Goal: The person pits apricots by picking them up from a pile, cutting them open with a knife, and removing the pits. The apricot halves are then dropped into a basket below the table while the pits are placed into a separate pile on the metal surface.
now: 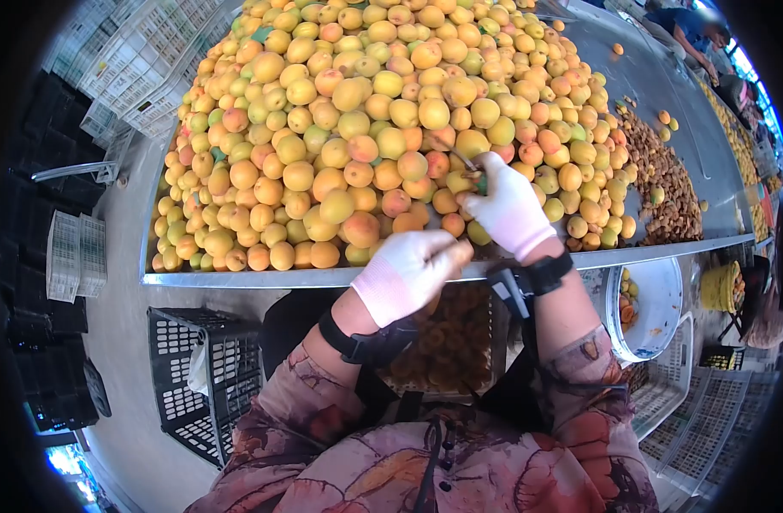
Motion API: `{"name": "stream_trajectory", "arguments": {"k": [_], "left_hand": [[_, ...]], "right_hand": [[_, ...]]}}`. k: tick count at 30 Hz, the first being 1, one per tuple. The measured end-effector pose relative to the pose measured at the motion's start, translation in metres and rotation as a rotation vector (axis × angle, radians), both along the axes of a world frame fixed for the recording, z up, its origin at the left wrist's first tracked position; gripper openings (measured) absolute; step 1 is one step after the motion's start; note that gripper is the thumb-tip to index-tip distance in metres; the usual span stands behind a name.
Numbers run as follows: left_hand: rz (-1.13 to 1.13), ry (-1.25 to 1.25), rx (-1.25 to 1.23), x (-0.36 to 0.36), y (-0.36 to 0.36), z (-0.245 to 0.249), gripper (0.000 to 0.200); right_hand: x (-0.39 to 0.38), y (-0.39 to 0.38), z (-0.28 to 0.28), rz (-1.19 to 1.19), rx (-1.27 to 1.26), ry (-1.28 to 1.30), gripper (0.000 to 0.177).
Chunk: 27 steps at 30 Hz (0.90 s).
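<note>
A large heap of yellow-orange apricots [323, 162] covers the metal table in front of me. My right hand [511, 205], in a white glove, is closed around a small thin-bladed tool [466, 161], probably a knife, its tip pointing up and left over the fruit. My left hand [413, 272], also gloved in white, is at the table's front edge with its fingers curled together. Whatever it may hold is hidden. Below, between my knees, a crate holds many brownish-orange fruit pieces [447, 342], partly covered by my left hand and wrist.
A pile of brown pits [665, 184] lies on the table's right side. A white bucket [672, 299] with some fruit stands at the lower right. A black crate [182, 368] is at my left, and white crates [152, 60] are stacked farther back. Another person [686, 34] works at far right.
</note>
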State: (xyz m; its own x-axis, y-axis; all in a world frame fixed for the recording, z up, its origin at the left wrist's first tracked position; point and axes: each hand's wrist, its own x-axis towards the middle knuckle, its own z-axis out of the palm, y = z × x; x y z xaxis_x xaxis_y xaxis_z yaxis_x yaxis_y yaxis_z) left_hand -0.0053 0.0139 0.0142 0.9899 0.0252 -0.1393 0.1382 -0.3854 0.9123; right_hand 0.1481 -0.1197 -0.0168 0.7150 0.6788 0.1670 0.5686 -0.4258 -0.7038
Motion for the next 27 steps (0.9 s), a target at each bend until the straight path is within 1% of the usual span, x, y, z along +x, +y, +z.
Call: {"name": "stream_trajectory", "arguments": {"k": [1, 2, 5, 6, 9, 10, 13, 15, 17, 19, 21, 22, 25, 27], "left_hand": [[0.108, -0.130, 0.033, 0.001, 0.001, 0.000, 0.029], [0.180, -0.070, -0.040, -0.001, 0.003, 0.004, 0.032], [0.373, -0.410, -0.108, 0.003, -0.003, -0.022, 0.047], [0.277, -0.250, -0.202, 0.000, 0.000, -0.006, 0.059], [0.291, -0.411, -0.123, 0.004, 0.000, -0.015, 0.054], [0.324, -0.404, -0.165, 0.003, -0.002, -0.013, 0.054], [0.420, -0.379, -0.314, 0.002, -0.004, -0.005, 0.049], [0.474, -0.350, -0.447, 0.004, -0.003, -0.005, 0.045], [0.466, -0.340, -0.473, 0.005, -0.003, -0.007, 0.049], [0.421, -0.289, -0.518, 0.005, -0.004, -0.001, 0.052], [0.346, -0.291, -0.582, 0.006, -0.002, -0.006, 0.056], [0.309, -0.293, -0.614, 0.006, -0.001, -0.009, 0.059], [0.271, -0.272, -0.676, 0.005, 0.003, -0.007, 0.055], [0.313, -0.260, -0.665, 0.004, 0.001, -0.003, 0.052]], "right_hand": [[0.000, -0.002, 0.000, 0.040, 0.160, 0.079, 0.050], [-0.002, -0.003, -0.001, 0.095, 0.320, 0.223, 0.047], [-0.025, -0.019, 0.042, 0.095, 0.375, 0.883, 0.039], [-0.035, -0.018, 0.044, 0.091, 0.452, 0.918, 0.036], [-0.036, -0.026, 0.038, 0.124, 0.323, 0.971, 0.037], [-0.039, -0.024, 0.037, 0.124, 0.353, 0.960, 0.034], [-0.050, -0.021, 0.043, 0.063, 0.273, 0.735, 0.032], [-0.054, -0.019, 0.029, 0.072, 0.269, 0.455, 0.032], [-0.064, -0.016, 0.024, 0.056, 0.278, 0.341, 0.033], [-0.067, -0.014, 0.020, 0.046, 0.237, 0.289, 0.031], [-0.070, -0.015, 0.022, 0.038, 0.190, 0.263, 0.031], [-0.068, -0.016, 0.018, 0.053, 0.206, 0.244, 0.030], [-0.066, -0.016, 0.014, -0.004, 0.239, 0.209, 0.029], [-0.068, -0.017, 0.016, -0.010, 0.212, 0.200, 0.029]]}}
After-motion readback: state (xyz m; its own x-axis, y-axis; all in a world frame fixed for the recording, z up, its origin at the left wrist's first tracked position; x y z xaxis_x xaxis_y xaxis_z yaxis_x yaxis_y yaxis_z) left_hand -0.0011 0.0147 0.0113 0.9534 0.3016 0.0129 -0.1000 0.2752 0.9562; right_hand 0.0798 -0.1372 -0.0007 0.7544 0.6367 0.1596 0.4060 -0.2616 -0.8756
